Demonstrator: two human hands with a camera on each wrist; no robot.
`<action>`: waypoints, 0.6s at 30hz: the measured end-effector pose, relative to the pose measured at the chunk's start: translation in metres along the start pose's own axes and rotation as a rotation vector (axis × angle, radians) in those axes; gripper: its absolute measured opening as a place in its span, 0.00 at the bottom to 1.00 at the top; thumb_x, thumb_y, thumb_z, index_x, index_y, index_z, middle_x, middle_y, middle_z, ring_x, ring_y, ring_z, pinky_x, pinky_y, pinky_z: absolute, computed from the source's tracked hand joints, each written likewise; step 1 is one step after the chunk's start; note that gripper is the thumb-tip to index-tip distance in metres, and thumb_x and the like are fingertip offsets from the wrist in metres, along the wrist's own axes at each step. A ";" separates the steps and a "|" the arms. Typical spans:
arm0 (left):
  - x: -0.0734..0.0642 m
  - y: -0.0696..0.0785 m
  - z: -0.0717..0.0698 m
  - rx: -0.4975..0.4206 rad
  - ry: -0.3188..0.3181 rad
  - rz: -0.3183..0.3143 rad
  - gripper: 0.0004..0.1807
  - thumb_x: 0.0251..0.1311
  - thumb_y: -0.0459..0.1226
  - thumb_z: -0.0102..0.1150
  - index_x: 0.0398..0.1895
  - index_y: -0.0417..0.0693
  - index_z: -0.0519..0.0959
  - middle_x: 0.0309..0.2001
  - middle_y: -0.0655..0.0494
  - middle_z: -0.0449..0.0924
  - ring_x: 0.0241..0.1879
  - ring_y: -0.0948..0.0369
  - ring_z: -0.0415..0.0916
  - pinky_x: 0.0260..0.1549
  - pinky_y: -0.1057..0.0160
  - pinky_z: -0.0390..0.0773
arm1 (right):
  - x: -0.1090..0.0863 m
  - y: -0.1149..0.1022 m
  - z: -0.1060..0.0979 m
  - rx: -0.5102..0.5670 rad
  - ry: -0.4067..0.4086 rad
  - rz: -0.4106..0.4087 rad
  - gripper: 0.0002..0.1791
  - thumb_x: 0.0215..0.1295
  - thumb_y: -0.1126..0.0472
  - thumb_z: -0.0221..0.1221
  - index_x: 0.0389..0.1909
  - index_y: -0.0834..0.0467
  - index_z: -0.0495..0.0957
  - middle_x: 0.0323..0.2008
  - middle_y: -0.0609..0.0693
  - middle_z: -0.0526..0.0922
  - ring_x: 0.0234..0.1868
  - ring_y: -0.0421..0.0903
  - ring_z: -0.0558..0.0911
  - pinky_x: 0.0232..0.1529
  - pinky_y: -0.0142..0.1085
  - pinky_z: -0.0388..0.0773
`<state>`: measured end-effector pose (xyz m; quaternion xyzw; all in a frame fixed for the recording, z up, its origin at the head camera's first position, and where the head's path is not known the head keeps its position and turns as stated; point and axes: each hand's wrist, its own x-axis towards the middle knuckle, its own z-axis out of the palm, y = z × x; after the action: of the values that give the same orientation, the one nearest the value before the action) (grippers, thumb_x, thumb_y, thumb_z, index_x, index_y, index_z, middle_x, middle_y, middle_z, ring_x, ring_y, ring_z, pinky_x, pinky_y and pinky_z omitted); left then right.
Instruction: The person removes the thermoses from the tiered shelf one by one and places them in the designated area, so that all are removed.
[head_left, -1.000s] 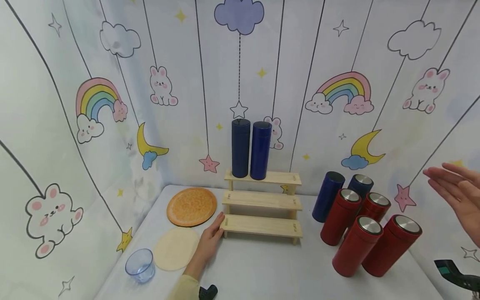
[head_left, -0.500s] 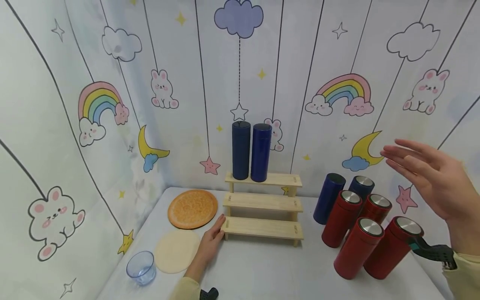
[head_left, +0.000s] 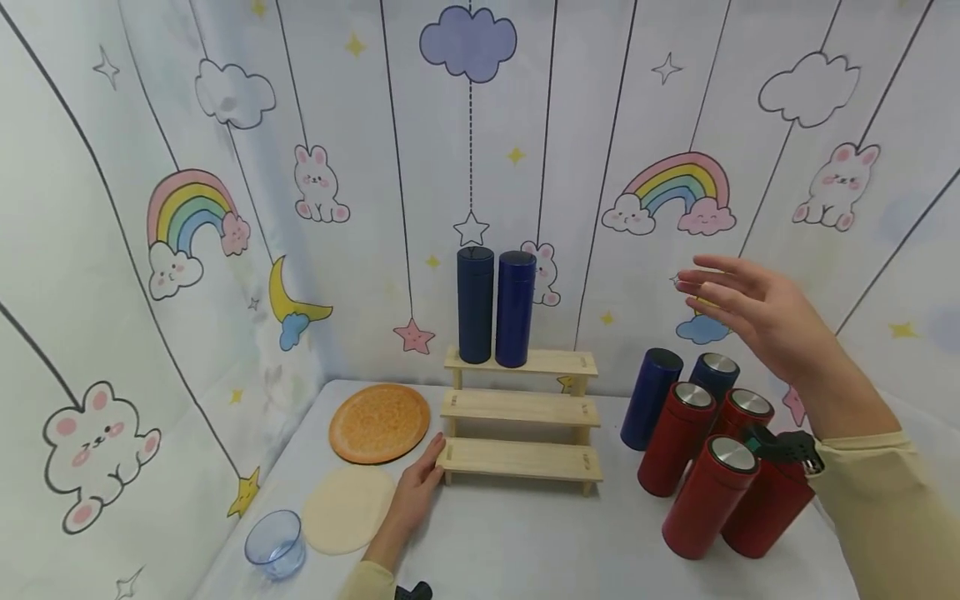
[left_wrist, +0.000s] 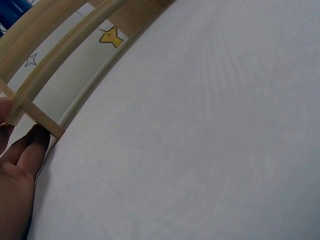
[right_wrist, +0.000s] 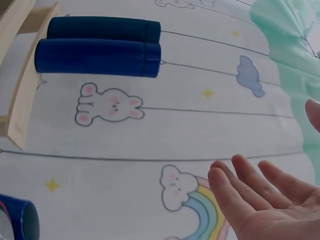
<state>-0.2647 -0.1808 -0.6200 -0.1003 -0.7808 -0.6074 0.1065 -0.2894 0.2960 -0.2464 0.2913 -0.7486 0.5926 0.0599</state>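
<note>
My left hand (head_left: 415,492) touches the left end of a three-step wooden display stand (head_left: 519,457), with its fingers against the lowest step. In the left wrist view its fingers (left_wrist: 35,152) meet the stand's leg. Two thermos bottles, one dark blue (head_left: 476,307) and one brighter blue (head_left: 515,310), stand upright side by side on the top step. My right hand (head_left: 750,312) is raised in the air to the right of them, fingers extended and holding nothing. Below it stand two blue thermos bottles, one at the back left (head_left: 651,400), and several red thermos bottles (head_left: 708,497) with silver lids.
Left on the white table lie a round pizza-patterned mat (head_left: 380,423) and a cream round disc (head_left: 348,510). A bluish clear glass (head_left: 275,544) stands near the left edge. A curtain (head_left: 375,200) printed with clouds, rabbits and rainbows hangs behind and around the table.
My right hand has come in from the right edge, moving left and upward over the grouped bottles. The left hand stays at the stand, and no bottle has moved.
</note>
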 end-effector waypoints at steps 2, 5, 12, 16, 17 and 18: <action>-0.003 0.000 -0.001 -0.012 0.006 0.004 0.28 0.82 0.29 0.52 0.82 0.40 0.66 0.85 0.47 0.57 0.84 0.49 0.50 0.71 0.75 0.55 | 0.008 0.003 0.008 -0.007 -0.003 0.020 0.28 0.84 0.65 0.56 0.81 0.58 0.67 0.67 0.51 0.81 0.64 0.41 0.84 0.61 0.26 0.78; -0.007 0.000 0.000 -0.037 0.014 0.011 0.28 0.82 0.28 0.52 0.82 0.39 0.67 0.84 0.44 0.57 0.84 0.46 0.49 0.69 0.79 0.55 | 0.019 0.006 0.019 -0.037 -0.009 0.036 0.29 0.84 0.62 0.58 0.81 0.58 0.67 0.66 0.51 0.81 0.64 0.42 0.83 0.62 0.27 0.78; -0.006 -0.001 0.001 -0.032 -0.006 0.036 0.28 0.82 0.29 0.53 0.82 0.38 0.67 0.84 0.42 0.57 0.83 0.43 0.50 0.68 0.80 0.55 | 0.039 0.015 0.033 -0.036 -0.012 0.076 0.31 0.83 0.60 0.60 0.81 0.60 0.66 0.66 0.54 0.79 0.69 0.50 0.79 0.64 0.30 0.78; -0.001 -0.001 0.000 -0.025 0.000 0.020 0.29 0.82 0.28 0.52 0.83 0.41 0.66 0.84 0.45 0.57 0.84 0.46 0.50 0.70 0.78 0.55 | 0.048 0.018 0.041 -0.069 -0.018 0.101 0.33 0.83 0.56 0.61 0.82 0.59 0.65 0.69 0.56 0.77 0.70 0.50 0.78 0.67 0.32 0.76; -0.001 -0.001 0.000 -0.029 -0.003 0.021 0.29 0.82 0.28 0.52 0.83 0.40 0.67 0.85 0.44 0.57 0.84 0.46 0.50 0.70 0.78 0.56 | 0.050 0.018 0.042 -0.082 -0.020 0.104 0.33 0.83 0.55 0.61 0.82 0.58 0.65 0.70 0.57 0.77 0.70 0.49 0.78 0.67 0.32 0.76; 0.000 -0.002 -0.001 -0.032 -0.007 0.012 0.29 0.82 0.28 0.51 0.83 0.41 0.66 0.85 0.45 0.56 0.84 0.47 0.50 0.70 0.77 0.57 | 0.051 0.019 0.044 -0.102 -0.024 0.105 0.33 0.83 0.54 0.61 0.82 0.58 0.64 0.71 0.58 0.76 0.71 0.50 0.78 0.67 0.32 0.75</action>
<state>-0.2653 -0.1820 -0.6212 -0.1087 -0.7707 -0.6188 0.1060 -0.3303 0.2392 -0.2532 0.2551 -0.7928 0.5524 0.0348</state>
